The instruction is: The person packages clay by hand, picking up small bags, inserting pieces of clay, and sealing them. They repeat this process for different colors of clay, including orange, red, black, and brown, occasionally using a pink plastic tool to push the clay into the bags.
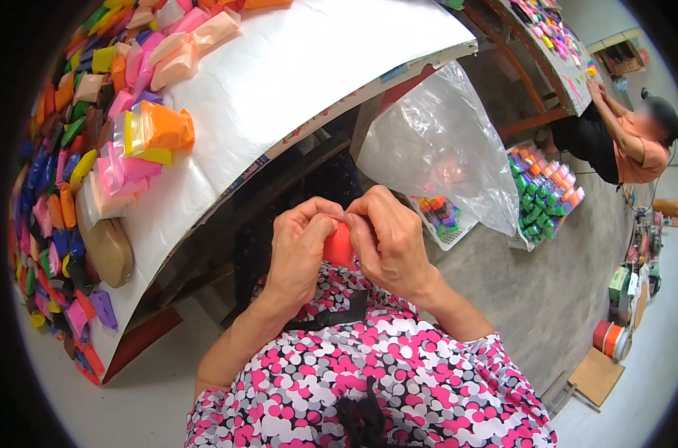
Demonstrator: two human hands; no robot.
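Note:
Above my lap, both hands meet at a small red packet (339, 246), which looks like wrapped modelling clay. My left hand (300, 243) pinches its upper left edge with thumb and bent fingers. From the other side my right hand (387, 235) pinches the upper right edge, fingertips almost touching those of the left. The packet's lower part hangs between the hands, and its top edge is mostly hidden by my fingers. To the left on the white table (279, 67) lies a pile of colourful packets (70, 164), with an orange packet (167, 128) near its edge.
A tan rounded case (106, 246) lies by the pile. Under the table's right end hangs a large clear plastic bag (443, 142). White baskets of colourful packets (544, 194) stand on the floor. At another table on the right, a person (615, 142) sits working.

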